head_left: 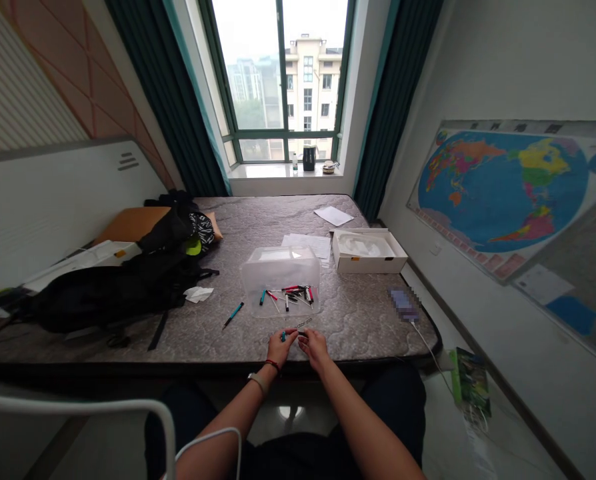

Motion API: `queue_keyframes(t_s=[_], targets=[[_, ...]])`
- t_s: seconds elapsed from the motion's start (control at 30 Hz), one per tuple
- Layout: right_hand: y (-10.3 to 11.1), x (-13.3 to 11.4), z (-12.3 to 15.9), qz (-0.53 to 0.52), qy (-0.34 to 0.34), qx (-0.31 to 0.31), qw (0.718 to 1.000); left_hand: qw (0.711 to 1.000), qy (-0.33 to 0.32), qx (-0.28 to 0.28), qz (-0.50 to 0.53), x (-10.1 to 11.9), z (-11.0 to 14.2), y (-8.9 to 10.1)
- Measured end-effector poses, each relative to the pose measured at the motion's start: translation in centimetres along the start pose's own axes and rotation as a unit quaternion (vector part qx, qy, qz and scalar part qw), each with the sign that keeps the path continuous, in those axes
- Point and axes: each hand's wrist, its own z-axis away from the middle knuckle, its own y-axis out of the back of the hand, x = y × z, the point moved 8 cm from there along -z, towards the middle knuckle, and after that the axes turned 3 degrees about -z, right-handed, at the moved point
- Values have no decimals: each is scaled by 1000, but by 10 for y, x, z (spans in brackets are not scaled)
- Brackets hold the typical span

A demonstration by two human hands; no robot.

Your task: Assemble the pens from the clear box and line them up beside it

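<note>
My left hand [279,345] and my right hand [313,344] meet at the near edge of the grey mattress [368,313]. Together they pinch a small pen [293,331] with a teal end, held between the fingertips of both hands. Just beyond them stands a clear plastic box [281,279] holding several pens with red, teal and black parts. A single teal pen [233,314] lies loose on the mattress to the left of the box.
A black backpack [108,290] and clothes lie at the left. A white open box [368,252] and papers [308,243] sit behind the clear box. A phone with a cable [403,303] lies at the right. A white chair frame [128,413] is near my left arm.
</note>
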Motion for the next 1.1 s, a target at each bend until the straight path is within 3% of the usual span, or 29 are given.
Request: queue_keyframes(t_s=[0.1,0.27,0.33,0.43,0.47,0.57,0.73,0.93,1.1], targets=[[20,1,-10,137,10,23,990,1000,15,24,-4,-13,-6,11],[37,7,-30,250,17,37,967,996,53,67,10,-47,-25,37],[32,1,-37,372,52,27,926,994,69,82,23,-59,-35,46],[17,-10,-44,556,107,16,824,991,83,93,48,-70,-52,54],[14,-13,-45,585,119,19,802,990,85,92,57,-72,-57,56],[7,-19,-44,609,164,32,776,990,86,80,76,-75,-68,58],[2,-20,-37,553,228,27,801,992,86,47,79,-79,-67,57],[3,-21,-36,481,230,19,846,990,109,-23,83,-85,-57,46],[-26,-10,-43,392,185,-87,897,985,122,-83,86,-89,-58,40]])
